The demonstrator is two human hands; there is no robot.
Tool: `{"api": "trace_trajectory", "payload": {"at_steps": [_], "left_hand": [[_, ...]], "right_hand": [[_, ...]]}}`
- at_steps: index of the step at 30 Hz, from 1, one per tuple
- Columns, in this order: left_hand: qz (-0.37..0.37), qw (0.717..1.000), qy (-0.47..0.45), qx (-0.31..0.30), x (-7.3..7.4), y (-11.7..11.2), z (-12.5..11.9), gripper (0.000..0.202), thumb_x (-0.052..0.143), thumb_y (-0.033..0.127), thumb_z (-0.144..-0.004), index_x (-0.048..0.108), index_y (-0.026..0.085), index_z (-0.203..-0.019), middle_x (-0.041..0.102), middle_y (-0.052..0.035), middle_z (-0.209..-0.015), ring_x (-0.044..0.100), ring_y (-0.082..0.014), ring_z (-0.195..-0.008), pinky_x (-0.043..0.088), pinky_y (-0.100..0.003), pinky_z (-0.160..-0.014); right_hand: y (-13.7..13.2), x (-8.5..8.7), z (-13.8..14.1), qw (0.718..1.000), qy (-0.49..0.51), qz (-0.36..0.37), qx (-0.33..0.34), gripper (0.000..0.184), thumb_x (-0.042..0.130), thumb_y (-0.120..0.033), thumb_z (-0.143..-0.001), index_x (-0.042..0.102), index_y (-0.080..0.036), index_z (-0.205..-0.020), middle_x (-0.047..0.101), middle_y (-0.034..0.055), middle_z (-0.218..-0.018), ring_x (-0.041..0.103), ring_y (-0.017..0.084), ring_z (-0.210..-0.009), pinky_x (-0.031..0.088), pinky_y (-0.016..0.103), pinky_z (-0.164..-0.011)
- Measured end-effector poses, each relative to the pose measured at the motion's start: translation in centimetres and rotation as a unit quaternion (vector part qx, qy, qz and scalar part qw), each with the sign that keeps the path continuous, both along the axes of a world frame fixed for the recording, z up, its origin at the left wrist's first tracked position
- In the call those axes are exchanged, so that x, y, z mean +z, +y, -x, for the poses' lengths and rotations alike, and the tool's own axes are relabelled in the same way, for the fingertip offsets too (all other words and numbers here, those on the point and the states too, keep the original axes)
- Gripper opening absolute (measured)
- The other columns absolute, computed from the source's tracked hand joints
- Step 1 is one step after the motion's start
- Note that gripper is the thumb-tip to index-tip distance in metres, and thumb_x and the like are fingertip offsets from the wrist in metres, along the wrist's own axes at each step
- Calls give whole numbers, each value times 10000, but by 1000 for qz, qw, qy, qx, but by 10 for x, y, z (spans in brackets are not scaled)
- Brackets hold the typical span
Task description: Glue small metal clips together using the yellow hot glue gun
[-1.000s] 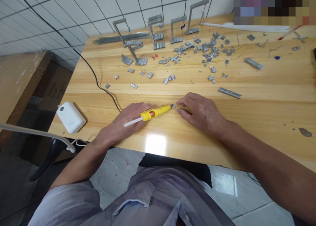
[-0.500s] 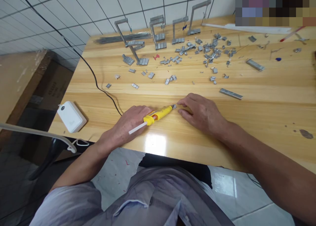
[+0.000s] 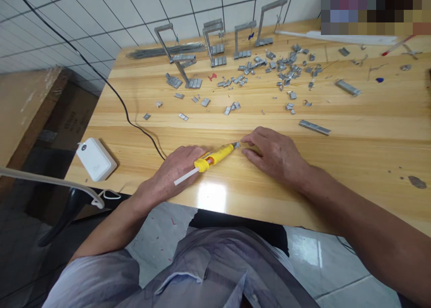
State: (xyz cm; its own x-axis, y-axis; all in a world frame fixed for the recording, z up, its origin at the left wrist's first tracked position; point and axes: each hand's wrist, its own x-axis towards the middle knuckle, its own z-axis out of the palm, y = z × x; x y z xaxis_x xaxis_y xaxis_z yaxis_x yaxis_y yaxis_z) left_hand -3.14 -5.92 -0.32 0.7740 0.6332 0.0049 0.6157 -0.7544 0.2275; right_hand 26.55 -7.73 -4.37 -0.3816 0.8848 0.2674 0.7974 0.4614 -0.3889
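My left hand (image 3: 177, 168) is wrapped around a yellow hot glue gun (image 3: 220, 155), its handle hidden under my fingers. A white glue stick (image 3: 184, 177) sticks out of the gun's back end, toward me. The nozzle points right, and a small grey piece (image 3: 237, 144) shows right at its tip; whether they touch I cannot tell. My right hand (image 3: 276, 153) rests on the table just right of the tip. Its index finger and thumb are curved, with a gap between them, and nothing shows in that gap.
Several bent grey metal stands (image 3: 188, 74) line the back of the wooden table (image 3: 269, 200). Cut metal bits (image 3: 288, 68) lie scattered in front of them. A black cord (image 3: 126, 112) runs toward my left hand, near a white box-shaped device (image 3: 97, 160). Metal strips (image 3: 314, 127) lie at right.
Both hands and the glue gun hold nearly the same position. The whole view has shifted very slightly.
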Motion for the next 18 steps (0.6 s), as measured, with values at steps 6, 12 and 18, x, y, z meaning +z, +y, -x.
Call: {"api": "trace_trajectory", "payload": {"at_steps": [6,12,18], "left_hand": [[22,1000,14,1,4,2,-6,224,393,210,-1048,608,183,-1105,739,-115,-1075,698,-251,-960,555,-394,-854],[36,999,15,7,8,4,-10,231,383,243,-1061,606,184,-1068,725,-106,-1024,692,-248,-932,559,-393,-851],[29,999,19,2,5,5,-9,221,386,229,-1053,599,178,-1074,726,-113,-1031,691,-252,-937,564,-407,-856]], "right_hand": [[0,1,0,1000,3,13,-3,191,554,-271,-989,703,-208,-1090,749,106,-1032,682,260,-946,488,355,-739],[0,1,0,1000,2,7,-6,204,555,-266,-989,707,-194,-1103,745,106,-1020,685,258,-943,483,353,-740],[1,1,0,1000,-1,9,-2,199,545,-271,-998,702,-198,-1096,738,99,-1018,679,249,-941,474,346,-745]]}}
